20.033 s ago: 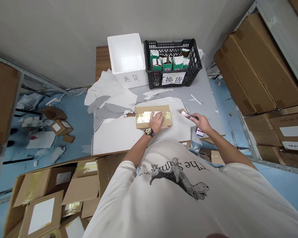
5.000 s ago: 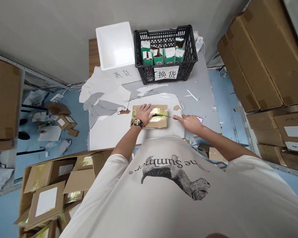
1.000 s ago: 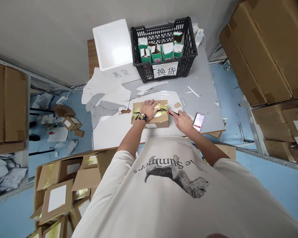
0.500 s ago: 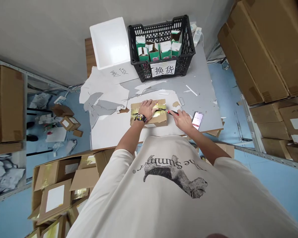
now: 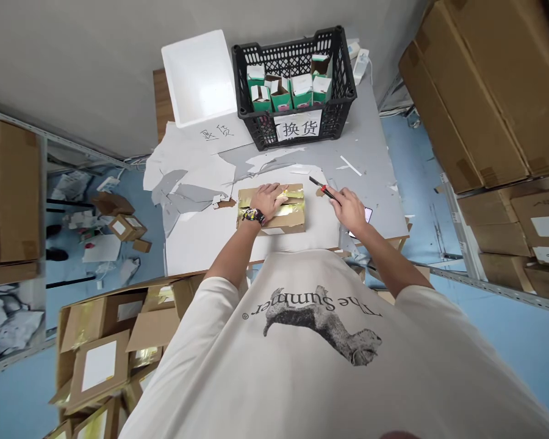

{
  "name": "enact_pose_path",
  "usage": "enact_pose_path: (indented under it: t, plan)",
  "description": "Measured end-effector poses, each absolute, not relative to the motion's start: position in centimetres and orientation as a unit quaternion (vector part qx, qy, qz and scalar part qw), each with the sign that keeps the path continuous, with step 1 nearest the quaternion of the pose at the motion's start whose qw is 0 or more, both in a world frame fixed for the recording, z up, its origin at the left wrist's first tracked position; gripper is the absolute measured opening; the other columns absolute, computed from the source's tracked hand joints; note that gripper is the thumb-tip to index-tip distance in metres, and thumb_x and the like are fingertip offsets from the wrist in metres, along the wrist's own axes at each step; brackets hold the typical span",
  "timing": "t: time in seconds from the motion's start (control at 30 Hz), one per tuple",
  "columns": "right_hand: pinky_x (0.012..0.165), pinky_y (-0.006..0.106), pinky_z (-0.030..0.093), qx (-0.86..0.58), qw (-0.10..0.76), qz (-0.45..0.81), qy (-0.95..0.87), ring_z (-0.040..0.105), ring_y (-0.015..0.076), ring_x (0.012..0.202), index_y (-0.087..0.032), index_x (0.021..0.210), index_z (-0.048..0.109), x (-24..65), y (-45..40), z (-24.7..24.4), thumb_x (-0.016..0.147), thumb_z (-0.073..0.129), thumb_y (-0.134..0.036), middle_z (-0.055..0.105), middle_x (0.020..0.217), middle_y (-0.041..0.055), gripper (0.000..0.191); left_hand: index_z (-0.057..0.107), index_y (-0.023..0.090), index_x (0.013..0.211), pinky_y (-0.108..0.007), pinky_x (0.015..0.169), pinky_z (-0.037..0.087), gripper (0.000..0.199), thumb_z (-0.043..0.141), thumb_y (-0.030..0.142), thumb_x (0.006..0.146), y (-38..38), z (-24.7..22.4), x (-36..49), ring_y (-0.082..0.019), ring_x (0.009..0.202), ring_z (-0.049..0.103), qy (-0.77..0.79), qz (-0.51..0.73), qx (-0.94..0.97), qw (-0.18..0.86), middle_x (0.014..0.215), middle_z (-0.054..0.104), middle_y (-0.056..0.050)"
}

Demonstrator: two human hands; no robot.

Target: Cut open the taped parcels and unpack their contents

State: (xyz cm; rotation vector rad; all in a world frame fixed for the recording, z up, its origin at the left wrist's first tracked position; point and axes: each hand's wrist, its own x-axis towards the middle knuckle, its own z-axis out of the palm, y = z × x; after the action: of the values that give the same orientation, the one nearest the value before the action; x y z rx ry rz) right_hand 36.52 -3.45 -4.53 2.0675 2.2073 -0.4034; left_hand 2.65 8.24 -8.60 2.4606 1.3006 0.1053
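A small cardboard box (image 5: 286,224) with yellowish tape along its top lies near the front of the table. My left hand (image 5: 266,201) rests flat on the box's top, fingers stretched out, with a dark patterned band on the wrist. To the right of the box, my right hand (image 5: 349,210) is closed around a red and black utility knife (image 5: 322,185). The blade is out, pointing away to the upper left, and is apart from the box. Partly behind my right wrist lies a phone (image 5: 368,214).
At the table's back stand a white foam bin (image 5: 201,79) and a black crate (image 5: 297,116) holding several green-and-white cartons. Torn paper (image 5: 187,192) covers the table's left side. A large carton (image 5: 64,329) of boxes stands front left; stacked boxes (image 5: 480,103) line the right.
The utility knife has come off the box's top; my right hand has carried it to the right, partly over the phone. My left hand has stayed on the box.
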Motion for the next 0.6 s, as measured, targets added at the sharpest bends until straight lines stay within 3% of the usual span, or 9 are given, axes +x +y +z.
enact_pose_path:
  t: [0.1,0.27,0.33,0.4,0.5,0.6]
  plan:
    - [0.107,0.041,0.058,0.678,-0.005,-0.182,0.712,0.070,0.0371,0.133,-0.024,0.195,0.033,35.0,-3.4,-6.4,0.125,0.040,-0.042,0.071,0.154,0.0200,0.073,0.070,0.024,0.172,-0.059,0.139,0.044,0.062,0.048,0.048,0.120,8.8,-8.6,2.9,-0.037,0.162,0.063,0.456,0.032,0.868,0.194,0.175,0.069,-0.015]
    - [0.127,0.048,0.057,0.665,-0.286,-0.307,0.618,0.073,0.0339,0.144,-0.025,0.177,0.065,32.6,-2.6,-10.5,0.125,0.037,-0.054,0.079,0.157,0.0150,0.066,0.068,0.023,0.173,-0.064,0.144,0.037,0.064,0.053,0.047,0.116,7.1,-9.4,3.4,-0.040,0.174,0.052,0.463,0.066,0.862,0.197,0.184,0.060,-0.014]
    - [0.131,0.051,0.056,0.652,-0.348,-0.331,0.587,0.073,0.0346,0.146,-0.026,0.173,0.069,31.5,-1.9,-11.4,0.122,0.044,-0.056,0.080,0.158,0.0138,0.064,0.070,0.023,0.170,-0.065,0.143,0.038,0.061,0.056,0.045,0.115,5.8,-9.8,3.4,-0.041,0.173,0.051,0.454,0.092,0.865,0.193,0.183,0.061,-0.015]
    - [0.129,0.052,0.057,0.648,-0.345,-0.342,0.587,0.074,0.0359,0.145,-0.026,0.175,0.068,30.2,-0.9,-11.8,0.117,0.056,-0.055,0.080,0.158,0.0147,0.065,0.075,0.023,0.161,-0.063,0.137,0.044,0.053,0.055,0.044,0.116,4.2,-10.3,3.0,-0.040,0.164,0.060,0.444,0.120,0.867,0.192,0.173,0.069,-0.017]
    - [0.120,0.051,0.062,0.655,-0.279,-0.355,0.606,0.078,0.0367,0.130,-0.024,0.179,0.062,28.7,0.6,-12.0,0.106,0.078,-0.049,0.082,0.150,0.0172,0.079,0.083,0.024,0.138,-0.060,0.120,0.055,0.043,0.052,0.045,0.119,1.7,-10.8,2.2,-0.038,0.137,0.073,0.449,0.141,0.862,0.190,0.143,0.082,-0.019]
    - [0.114,0.048,0.064,0.661,-0.243,-0.364,0.610,0.080,0.0332,0.115,-0.022,0.179,0.061,27.8,1.9,-12.2,0.102,0.083,-0.042,0.083,0.145,0.0173,0.083,0.085,0.025,0.130,-0.060,0.114,0.055,0.040,0.058,0.051,0.116,-0.1,-11.0,1.8,-0.040,0.127,0.073,0.460,0.136,0.858,0.184,0.131,0.083,-0.018]
